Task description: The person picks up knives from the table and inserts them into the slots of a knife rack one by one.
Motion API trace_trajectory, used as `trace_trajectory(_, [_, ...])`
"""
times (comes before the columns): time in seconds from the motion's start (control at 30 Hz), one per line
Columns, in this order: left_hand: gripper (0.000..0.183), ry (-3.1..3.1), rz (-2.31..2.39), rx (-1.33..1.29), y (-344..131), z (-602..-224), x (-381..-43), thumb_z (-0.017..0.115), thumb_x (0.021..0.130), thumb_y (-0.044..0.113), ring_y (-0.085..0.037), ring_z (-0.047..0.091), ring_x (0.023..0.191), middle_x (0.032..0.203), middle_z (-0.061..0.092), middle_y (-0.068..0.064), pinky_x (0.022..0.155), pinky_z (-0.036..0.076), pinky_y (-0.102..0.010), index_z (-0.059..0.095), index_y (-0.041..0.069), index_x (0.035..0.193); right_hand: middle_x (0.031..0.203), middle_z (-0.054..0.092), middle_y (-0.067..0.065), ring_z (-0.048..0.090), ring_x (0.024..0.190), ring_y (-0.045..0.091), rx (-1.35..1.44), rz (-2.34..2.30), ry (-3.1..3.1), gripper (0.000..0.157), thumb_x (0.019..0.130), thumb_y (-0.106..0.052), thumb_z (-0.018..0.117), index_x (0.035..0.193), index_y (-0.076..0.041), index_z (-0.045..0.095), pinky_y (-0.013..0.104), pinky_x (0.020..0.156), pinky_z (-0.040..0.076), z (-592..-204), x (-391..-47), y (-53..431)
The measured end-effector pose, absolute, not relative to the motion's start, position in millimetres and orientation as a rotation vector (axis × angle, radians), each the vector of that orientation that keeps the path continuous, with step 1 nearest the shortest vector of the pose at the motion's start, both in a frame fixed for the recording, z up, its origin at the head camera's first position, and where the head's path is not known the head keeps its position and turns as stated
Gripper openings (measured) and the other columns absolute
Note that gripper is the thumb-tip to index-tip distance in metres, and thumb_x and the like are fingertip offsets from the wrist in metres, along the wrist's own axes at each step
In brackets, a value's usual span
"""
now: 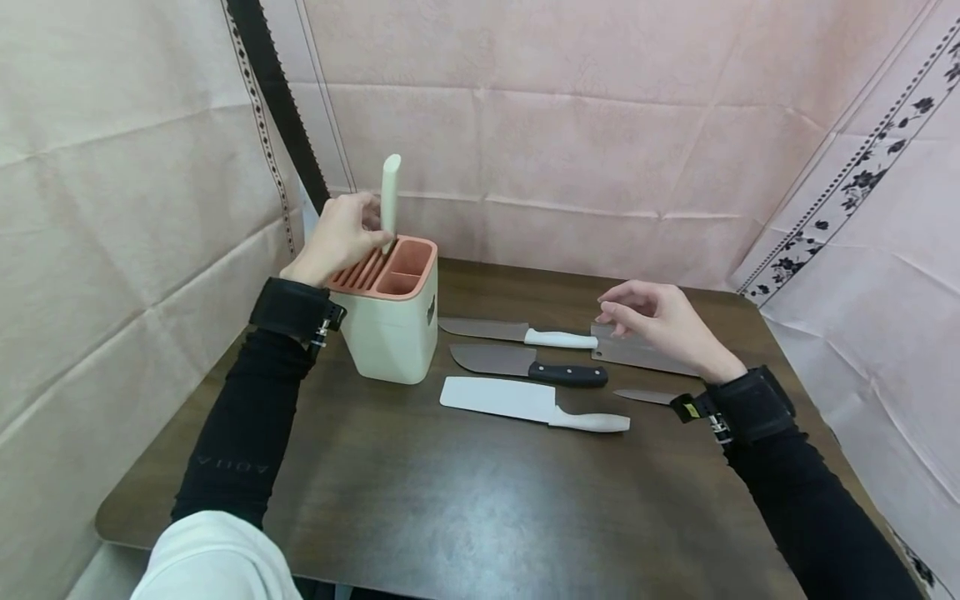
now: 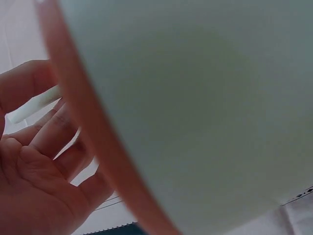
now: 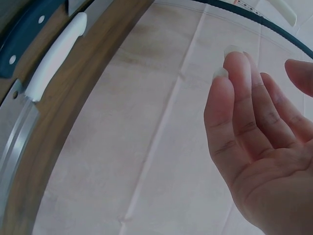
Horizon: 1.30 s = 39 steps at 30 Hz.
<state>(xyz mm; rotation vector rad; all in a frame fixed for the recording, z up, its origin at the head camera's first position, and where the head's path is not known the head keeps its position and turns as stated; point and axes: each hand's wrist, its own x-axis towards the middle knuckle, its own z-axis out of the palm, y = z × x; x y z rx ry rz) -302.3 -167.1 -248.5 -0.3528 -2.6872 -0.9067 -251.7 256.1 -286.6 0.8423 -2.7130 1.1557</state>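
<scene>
My left hand (image 1: 342,236) is at the top of the pale green knife block (image 1: 397,333). Its thumb and index finger pinch the base of an upright knife with a pale green handle (image 1: 389,192); the blade is hidden in the block. In the left wrist view that handle (image 2: 34,105) passes between thumb and index finger, and the block's pink rim (image 2: 93,122) covers some fingertips. My right hand (image 1: 651,319) hovers with loosely bent fingers and holds nothing. Beneath it lies a cleaver with a metal blade (image 1: 637,350), its handle hidden.
Right of the block lie a white-handled knife (image 1: 487,330), a black-handled knife (image 1: 568,374) and a white cleaver (image 1: 498,397). A small knife (image 1: 643,396) lies partly under my right wrist. Fabric walls (image 1: 562,167) enclose the back and sides of the brown table (image 1: 420,500).
</scene>
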Motion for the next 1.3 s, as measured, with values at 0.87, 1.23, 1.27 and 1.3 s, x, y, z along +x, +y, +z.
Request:
trace_trajectory(0.87, [0.038,-2.805,-0.806,-0.268,-176,-249,-297,0.054,0.089,0.009,-0.040,0.057,0.105,0.115,0.062,-0.032,0.089,0.047,-0.056,0.048,-0.008,0.122,0.084,0.069,0.024,0.060,0.077,0.036,0.615,0.305,-3.254,0.026,0.061,0.002,0.071,0.086,0.007,0.065,0.054,0.068,0.050,-390,-269,414])
trace_trajectory(1.23, [0.045,-2.805,-0.883,-0.219,-164,-243,-293,0.051,0.092,0.014,-0.037,0.059,0.101,0.118,0.062,-0.028,0.087,0.049,-0.052,0.041,-0.004,0.133,0.064,0.059,0.007,0.046,0.057,0.019,0.522,0.284,-3.196,0.017,0.057,0.006,0.065,0.071,-0.004,0.061,0.035,0.048,0.039,-414,-253,430])
trace_trajectory(1.27, [0.045,-2.799,-0.889,-0.210,-163,-242,-292,0.050,0.092,0.014,-0.037,0.059,0.101,0.118,0.061,-0.028,0.087,0.049,-0.052,0.041,-0.004,0.132,0.064,0.058,0.006,0.046,0.057,0.019,0.508,0.277,-3.201,0.017,0.058,0.005,0.066,0.071,-0.004,0.060,0.035,0.047,0.039,-415,-253,430])
trace_trajectory(1.3, [0.045,-2.794,-0.891,-0.203,-162,-241,-290,0.050,0.092,0.015,-0.037,0.059,0.101,0.118,0.061,-0.028,0.087,0.049,-0.052,0.042,-0.003,0.132,0.064,0.057,0.006,0.045,0.057,0.020,0.508,0.266,-3.199,0.017,0.058,0.005,0.066,0.070,-0.005,0.059,0.035,0.047,0.038,-414,-253,431])
